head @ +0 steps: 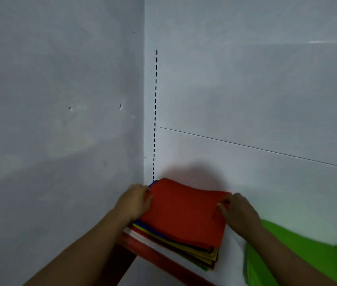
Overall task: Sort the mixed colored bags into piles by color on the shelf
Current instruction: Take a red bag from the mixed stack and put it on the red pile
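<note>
**Red bag on mixed stack: risks + grip**

Risks, biggest first (my read, not observed):
- Whole stack [186,245] sits at the left end of the shelf [153,254], w/ its front corner at or over the red front lip; can't tell which. A drag toward the person could tip the lot off.
- Green pile [299,254] is to the right, near the stack but apart from it. If the red one gets dropped there, colours mix again. No red pile is in view, so it needs its own spot.
- Layers below (blue, yellow, green edges showing) are thin and flat, so prob cling. Lifting the red bag [184,211] could carry one along, or skew the stack.

Grip:
- Left hand [134,201] is at the red bag's left edge. Its fingers [148,200] are curled onto that edge and holding it.
- Right hand [237,211] is at the right edge. Its fingers [222,203] are bent and pinching that edge.
- Bag spans flat btwn both hands, on top of the stack, slightly bowed at the back.
- Can't tell if either pinch holds only the top layer.
</note>
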`<state>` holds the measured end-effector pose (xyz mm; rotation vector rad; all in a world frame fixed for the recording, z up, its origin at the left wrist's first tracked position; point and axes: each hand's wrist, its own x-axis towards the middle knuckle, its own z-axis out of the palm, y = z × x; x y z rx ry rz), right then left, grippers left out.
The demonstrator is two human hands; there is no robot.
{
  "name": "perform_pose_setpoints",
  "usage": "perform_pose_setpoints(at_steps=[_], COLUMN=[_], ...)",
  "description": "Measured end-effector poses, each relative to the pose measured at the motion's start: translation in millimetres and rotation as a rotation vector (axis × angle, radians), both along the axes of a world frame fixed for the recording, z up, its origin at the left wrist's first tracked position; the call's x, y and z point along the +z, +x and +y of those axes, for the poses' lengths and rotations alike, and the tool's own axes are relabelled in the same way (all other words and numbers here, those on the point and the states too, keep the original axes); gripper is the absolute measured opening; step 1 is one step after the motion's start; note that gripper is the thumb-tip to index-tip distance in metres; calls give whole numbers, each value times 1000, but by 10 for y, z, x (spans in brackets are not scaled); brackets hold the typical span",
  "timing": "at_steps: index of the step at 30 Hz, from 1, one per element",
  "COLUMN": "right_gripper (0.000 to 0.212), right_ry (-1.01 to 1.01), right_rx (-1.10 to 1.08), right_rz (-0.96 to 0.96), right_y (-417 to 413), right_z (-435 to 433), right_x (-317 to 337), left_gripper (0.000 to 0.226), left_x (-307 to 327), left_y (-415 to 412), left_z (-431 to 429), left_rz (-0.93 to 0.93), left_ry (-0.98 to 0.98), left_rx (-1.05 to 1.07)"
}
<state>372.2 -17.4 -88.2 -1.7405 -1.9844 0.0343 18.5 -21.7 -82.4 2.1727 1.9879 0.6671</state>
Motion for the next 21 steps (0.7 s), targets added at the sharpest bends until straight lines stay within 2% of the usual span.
perform_pose_setpoints(at_steps=[2,5,8,11,14,15,18,21], right_gripper=[21,21,35,49,60,57,27,16], right_ry=[-33,-67,-84,-147,-190,-191,-191,-183], right_rx=[-30,-94,-188,-262,-366,-388,-365,-342], right_rz=[59,189,324,574,737,782,893,895], right_y=[-32,-162,-291,-387,-379,-364,-327,-311], right_z=[-90,-261,-390,-471,-496,-502,-523,-564], right_x=[-62,-130,-199,-157,-120,-112,-86,-37], left_gripper=[42,39,36,34,39,41,43,38], left_x=[-101,-231,-287,-266,-258,-258,-188,-134], left_y=[-25,-120,-194,-192,-173,-164,-134,-137], left_z=[158,261,276,254,230,228,217,215], left_rz=[129,312,292,239,215,198,53,-113], left_ry=[-75,-108,-79,-60,-64,-61,-96,-158], left_rx=[-44,-98,-141,-168,-183,-184,-202,-217])
